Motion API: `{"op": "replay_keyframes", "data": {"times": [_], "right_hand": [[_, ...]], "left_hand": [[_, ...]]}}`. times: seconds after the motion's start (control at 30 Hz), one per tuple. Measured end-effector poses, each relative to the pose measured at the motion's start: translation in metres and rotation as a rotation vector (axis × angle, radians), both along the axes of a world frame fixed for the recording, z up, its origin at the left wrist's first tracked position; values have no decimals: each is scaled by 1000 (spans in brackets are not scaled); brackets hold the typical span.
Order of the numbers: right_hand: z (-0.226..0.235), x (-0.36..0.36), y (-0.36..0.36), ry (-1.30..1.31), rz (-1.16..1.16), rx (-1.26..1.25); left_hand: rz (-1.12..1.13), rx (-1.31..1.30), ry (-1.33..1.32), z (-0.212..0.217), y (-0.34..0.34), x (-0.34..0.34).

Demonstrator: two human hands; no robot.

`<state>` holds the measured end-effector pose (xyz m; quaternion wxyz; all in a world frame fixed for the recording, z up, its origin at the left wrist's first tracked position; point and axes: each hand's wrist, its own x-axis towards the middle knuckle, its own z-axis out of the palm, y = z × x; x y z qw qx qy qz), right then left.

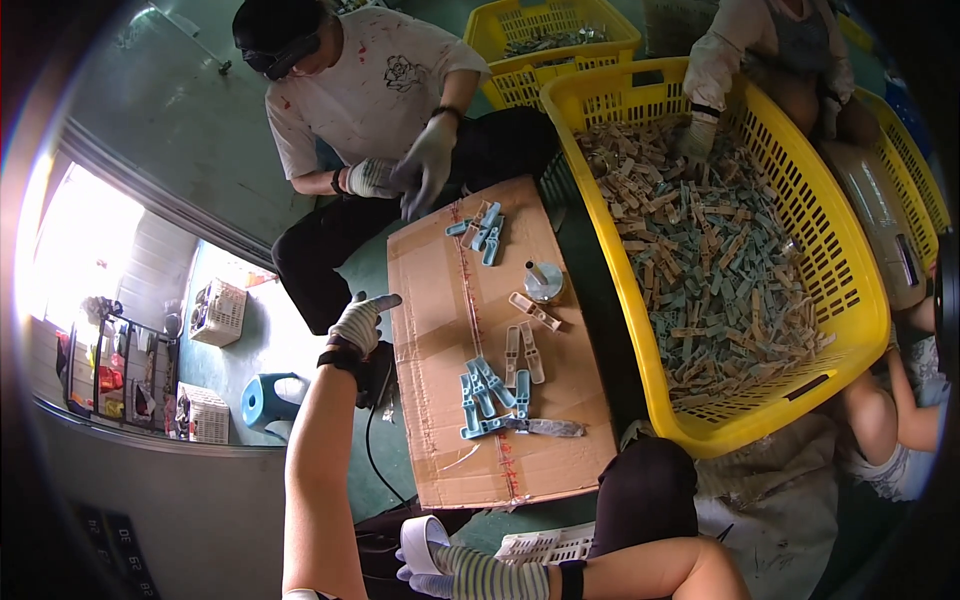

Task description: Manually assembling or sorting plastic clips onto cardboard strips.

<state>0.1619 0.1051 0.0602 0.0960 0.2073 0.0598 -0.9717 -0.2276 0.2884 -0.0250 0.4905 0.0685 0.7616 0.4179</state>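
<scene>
My left hand (360,322), in a striped glove, is at the left edge of the cardboard box (430,350). Its index finger points toward the cardboard, and nothing shows in the hand. Low in the view, my right hand (485,574) grips a white ring-shaped roll (424,541), possibly tape, in front of my lap. On the near half of the box lie several blue clip halves (487,388) and a few tan clip halves (522,352). A grey wrapped strip (552,428) touches the blue ones. Farther away sits another blue cluster (490,238), near a round metal piece with a post (543,283).
A large yellow crate (655,395) heaped with clips stands at right, with a person's gloved hand (694,140) in it. Opposite me, a person's gloved hands (425,165) are together above the box's far end. A blue stool (270,398) stands at left.
</scene>
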Motion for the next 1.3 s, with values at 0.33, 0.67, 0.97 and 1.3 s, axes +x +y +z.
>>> {"op": "replay_keyframes", "data": {"times": [0.33, 0.67, 0.97, 1.3], "right_hand": [[19, 46, 33, 321, -97, 137], [36, 41, 4, 389, 39, 1236], [-53, -1, -82, 82, 24, 335], [-94, -27, -98, -26, -158, 624]], "left_hand": [[-718, -261, 531, 46, 21, -8], [-177, -7, 382, 117, -89, 70], [15, 267, -123, 95, -291, 174], [-41, 384, -24, 40, -322, 202]]}}
